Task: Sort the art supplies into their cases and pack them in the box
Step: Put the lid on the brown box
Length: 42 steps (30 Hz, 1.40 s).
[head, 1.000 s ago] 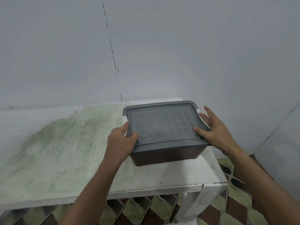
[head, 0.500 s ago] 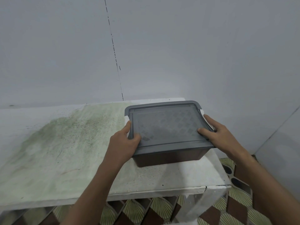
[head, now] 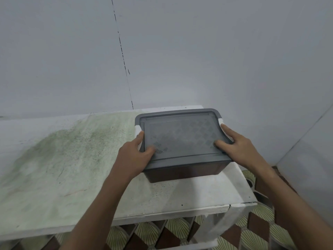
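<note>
A dark plastic storage box (head: 183,171) is seen resting on the right end of the white, green-stained surface (head: 59,168), close to the surface's right edge and near the grey wall (head: 180,51) behind it. The box is closed by a grey translucent lid (head: 182,139) with a faint diamond pattern; white latch pieces are visible at the lid's left and right sides. The left hand (head: 133,157) is placed on the lid's front-left corner: the thumb is laid flat on the lid top, the index finger is extended along the left edge against the white latch, and the remaining fingers are hidden below the rim, so how far this grip wraps under the box cannot be told. The right hand (head: 237,147) is set on the lid's right side: the thumb is pressed onto the lid top, and the fingers are stretched nearly straight along the right rim, reaching toward the right latch. Both grips are thus in contact with the lid, widely spread rather than closed into fists. The contents of the box cannot be made out through the lid. Patterned floor tiles (head: 261,231) are visible beneath and to the right of the surface.
</note>
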Each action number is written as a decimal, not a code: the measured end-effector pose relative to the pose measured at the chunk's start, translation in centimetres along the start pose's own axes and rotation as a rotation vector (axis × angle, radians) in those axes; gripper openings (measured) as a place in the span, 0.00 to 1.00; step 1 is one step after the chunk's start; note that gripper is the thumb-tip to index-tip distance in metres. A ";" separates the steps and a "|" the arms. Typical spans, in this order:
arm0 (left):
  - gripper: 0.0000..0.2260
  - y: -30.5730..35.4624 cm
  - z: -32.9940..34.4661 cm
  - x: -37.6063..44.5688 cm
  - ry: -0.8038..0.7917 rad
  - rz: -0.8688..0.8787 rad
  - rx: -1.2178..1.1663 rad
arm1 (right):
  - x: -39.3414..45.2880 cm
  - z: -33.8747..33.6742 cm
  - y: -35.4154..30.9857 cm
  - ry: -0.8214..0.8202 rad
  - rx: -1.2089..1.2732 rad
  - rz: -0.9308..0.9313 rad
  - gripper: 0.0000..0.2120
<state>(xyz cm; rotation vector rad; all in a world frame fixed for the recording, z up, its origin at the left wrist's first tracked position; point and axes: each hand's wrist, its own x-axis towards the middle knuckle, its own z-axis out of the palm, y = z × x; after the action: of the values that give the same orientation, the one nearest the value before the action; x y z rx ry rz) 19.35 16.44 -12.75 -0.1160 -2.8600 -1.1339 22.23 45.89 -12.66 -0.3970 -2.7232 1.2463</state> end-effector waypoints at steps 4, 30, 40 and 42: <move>0.29 -2.4 -2.0 1.5 -0.011 -0.034 -0.021 | 0.3 2.1 -2.1 -0.009 0.072 -0.005 0.31; 0.30 -34.8 -30.1 4.6 0.025 -0.138 -0.054 | -5.6 34.2 -28.0 -0.076 0.189 -0.106 0.34; 0.37 -37.6 -33.8 1.0 -0.042 -0.095 -0.115 | -9.8 37.4 -30.8 -0.278 0.187 -0.205 0.43; 0.39 -37.8 -33.7 0.6 -0.030 -0.087 -0.098 | -9.9 37.5 -30.9 -0.272 0.181 -0.214 0.44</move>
<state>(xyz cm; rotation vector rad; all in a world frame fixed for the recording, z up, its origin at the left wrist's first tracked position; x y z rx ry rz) 16.22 -34.10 -13.97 -0.0136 -2.8610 -1.2992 17.88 -3.51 -13.73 0.0892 -2.7384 1.5658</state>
